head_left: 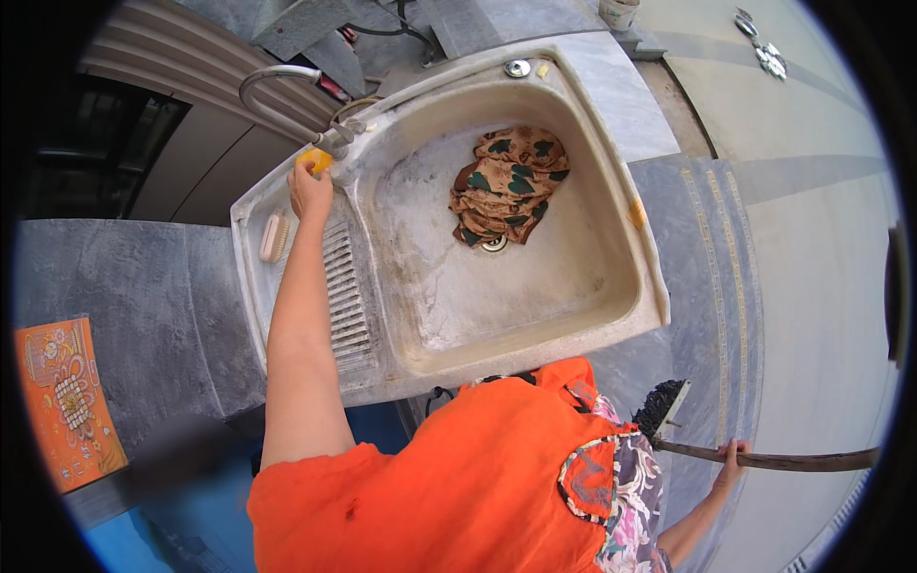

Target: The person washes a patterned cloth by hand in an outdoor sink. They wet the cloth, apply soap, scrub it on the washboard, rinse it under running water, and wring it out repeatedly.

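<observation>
My left hand (310, 189) reaches to the far left corner of a pale stone sink (535, 329), its fingers closed on a small yellow bar (319, 159) at the foot of the curved metal tap (275, 78). In the basin a crumpled brown cloth with dark green patches (506, 183) lies over the drain. Down at the lower right, my right hand (734, 458) grips the long wooden handle (802, 462) of a broom. Its black bristle head (661, 409) rests by the sink's front corner.
A pink scrub brush (274, 236) lies on the sink's left ledge beside a ribbed washboard strip (346, 296). An orange patterned box (67, 401) sits on the grey slab at the left. A white pot (619, 11) stands beyond the sink.
</observation>
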The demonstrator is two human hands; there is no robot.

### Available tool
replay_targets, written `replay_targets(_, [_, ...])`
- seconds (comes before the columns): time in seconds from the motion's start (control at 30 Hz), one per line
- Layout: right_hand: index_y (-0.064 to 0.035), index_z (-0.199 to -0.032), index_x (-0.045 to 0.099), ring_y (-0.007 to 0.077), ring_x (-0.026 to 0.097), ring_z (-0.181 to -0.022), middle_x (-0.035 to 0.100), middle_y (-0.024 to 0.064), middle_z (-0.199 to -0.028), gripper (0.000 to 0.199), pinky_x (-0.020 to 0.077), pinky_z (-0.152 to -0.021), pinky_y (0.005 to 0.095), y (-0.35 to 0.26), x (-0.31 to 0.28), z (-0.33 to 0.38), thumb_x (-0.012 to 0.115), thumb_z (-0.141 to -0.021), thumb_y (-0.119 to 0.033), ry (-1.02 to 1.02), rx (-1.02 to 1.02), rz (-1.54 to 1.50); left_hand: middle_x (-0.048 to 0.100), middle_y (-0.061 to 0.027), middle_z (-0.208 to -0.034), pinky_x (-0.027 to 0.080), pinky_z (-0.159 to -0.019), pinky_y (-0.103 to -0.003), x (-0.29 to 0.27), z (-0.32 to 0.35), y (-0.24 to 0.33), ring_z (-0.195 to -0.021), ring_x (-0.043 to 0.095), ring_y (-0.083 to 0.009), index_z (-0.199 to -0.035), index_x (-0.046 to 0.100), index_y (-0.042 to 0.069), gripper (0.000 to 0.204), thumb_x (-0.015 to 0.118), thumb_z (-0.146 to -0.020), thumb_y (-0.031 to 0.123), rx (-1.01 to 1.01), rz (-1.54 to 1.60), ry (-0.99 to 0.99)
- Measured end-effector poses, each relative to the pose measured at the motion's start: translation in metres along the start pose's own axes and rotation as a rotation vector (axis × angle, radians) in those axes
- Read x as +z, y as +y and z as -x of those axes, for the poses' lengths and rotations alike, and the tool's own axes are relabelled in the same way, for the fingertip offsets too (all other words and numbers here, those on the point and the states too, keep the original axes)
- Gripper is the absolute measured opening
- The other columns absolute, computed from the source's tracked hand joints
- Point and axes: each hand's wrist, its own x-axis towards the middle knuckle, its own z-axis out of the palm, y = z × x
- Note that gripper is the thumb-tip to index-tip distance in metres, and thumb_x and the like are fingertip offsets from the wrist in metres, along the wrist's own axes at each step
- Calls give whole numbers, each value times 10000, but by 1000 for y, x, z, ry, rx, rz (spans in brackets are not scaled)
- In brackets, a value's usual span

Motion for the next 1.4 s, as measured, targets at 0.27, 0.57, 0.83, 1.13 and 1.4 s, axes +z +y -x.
replay_targets(0.27, [-87, -773, 479, 142, 525, -563, 532, 43, -612, 238, 502, -651, 333, -29, 62, -25, 661, -922, -119, -99, 86, -65, 681, -131, -922, 546, -554, -345, 30, -51, 74, -677, 696, -216, -1173, 628, 57, 516, 587, -935, 513, -124, 346, -27])
replay_targets(0.57, [-72, -811, 506, 139, 564, -639, 563, 33, -671, 189, 511, -726, 318, -44, 99, -40, 655, -922, -108, -12, 90, -8, 704, -185, -911, 615, -638, -314, 72, -63, 33, -748, 738, -260, -1029, 659, -28, 320, 511, -1000, 255, -280, 503, -18])
replay_targets(0.83, [-42, -871, 572, 122, 616, -777, 639, 41, -788, 138, 493, -747, 273, -69, 81, -52, 681, -893, -125, 1, 24, 73, 547, -243, -1161, 587, -862, -500, 138, -16, -4, -1027, 624, -380, -1252, 438, -28, 316, 488, -993, 145, -616, 1333, 284])
replay_targets(1.13, [-36, -927, 614, 119, 629, -828, 668, 35, -841, 154, 498, -777, 275, -67, 37, -108, 705, -878, -151, 18, 3, 76, 533, -89, -1184, 533, -772, -388, 102, 77, 73, -1005, 546, -197, -1275, 475, 92, 370, 609, -935, 147, -738, 1045, 173])
replay_targets(1.4, [-40, -937, 620, 120, 635, -848, 669, 32, -864, 149, 496, -792, 272, -55, -10, -218, 702, -881, -152, -124, -8, 142, 521, -57, -1178, 506, -818, -297, 67, 213, 209, -1028, 543, -139, -1265, 505, 59, 335, 587, -940, 48, -325, 900, -74])
